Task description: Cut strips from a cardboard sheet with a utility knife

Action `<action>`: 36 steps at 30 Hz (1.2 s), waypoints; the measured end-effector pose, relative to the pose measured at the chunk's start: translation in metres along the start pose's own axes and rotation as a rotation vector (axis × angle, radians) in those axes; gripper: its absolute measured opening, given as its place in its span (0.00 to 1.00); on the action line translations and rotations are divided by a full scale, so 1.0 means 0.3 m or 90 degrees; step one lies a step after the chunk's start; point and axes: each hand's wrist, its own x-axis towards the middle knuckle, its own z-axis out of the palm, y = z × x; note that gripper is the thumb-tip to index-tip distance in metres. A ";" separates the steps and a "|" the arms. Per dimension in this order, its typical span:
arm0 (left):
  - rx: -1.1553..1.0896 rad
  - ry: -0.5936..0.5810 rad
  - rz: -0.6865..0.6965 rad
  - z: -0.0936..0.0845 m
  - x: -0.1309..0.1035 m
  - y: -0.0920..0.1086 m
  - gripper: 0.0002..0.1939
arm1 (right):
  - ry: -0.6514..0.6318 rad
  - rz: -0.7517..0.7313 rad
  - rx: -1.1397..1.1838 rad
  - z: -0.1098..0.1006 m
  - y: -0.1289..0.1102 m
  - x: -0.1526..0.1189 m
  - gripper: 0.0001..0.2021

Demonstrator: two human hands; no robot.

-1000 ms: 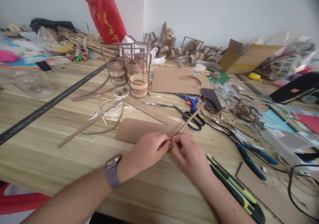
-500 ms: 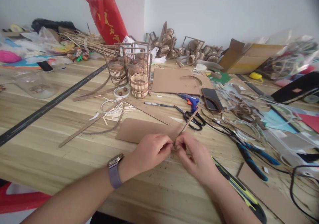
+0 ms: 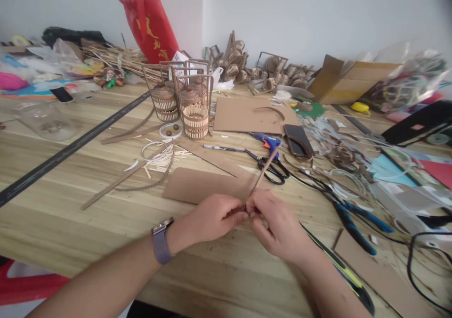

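A narrow brown cardboard strip (image 3: 262, 173) rises at a slant from between my fingers. My right hand (image 3: 277, 224) pinches it near its lower end. Close against it, my left hand (image 3: 219, 216) has thumb and forefinger pressed together on the strip's lower end, which the fingertips mostly hide. Both hands are over the wooden table, in front of a flat cardboard piece (image 3: 197, 185). Black-handled scissors (image 3: 271, 169) lie just beyond the strip. A yellow and black utility knife (image 3: 348, 275) is partly covered by my right forearm.
Small slatted baskets (image 3: 196, 121) with tall handles stand beyond the thin sticks (image 3: 165, 160). A blue glue gun (image 3: 267, 142), a phone (image 3: 298, 140) and blue-handled pliers (image 3: 355, 231) lie to the right. A long dark strip (image 3: 74, 146) crosses the left side. Cardboard scraps and cords crowd the right.
The strip stands slightly more upright and its top has shifted a little left. My fingertips have moved slightly, still pinching together. The whole view has shifted slightly left.
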 end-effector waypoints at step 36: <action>-0.076 0.046 0.041 -0.002 -0.014 0.028 0.14 | 0.210 0.033 0.047 0.010 -0.014 -0.004 0.06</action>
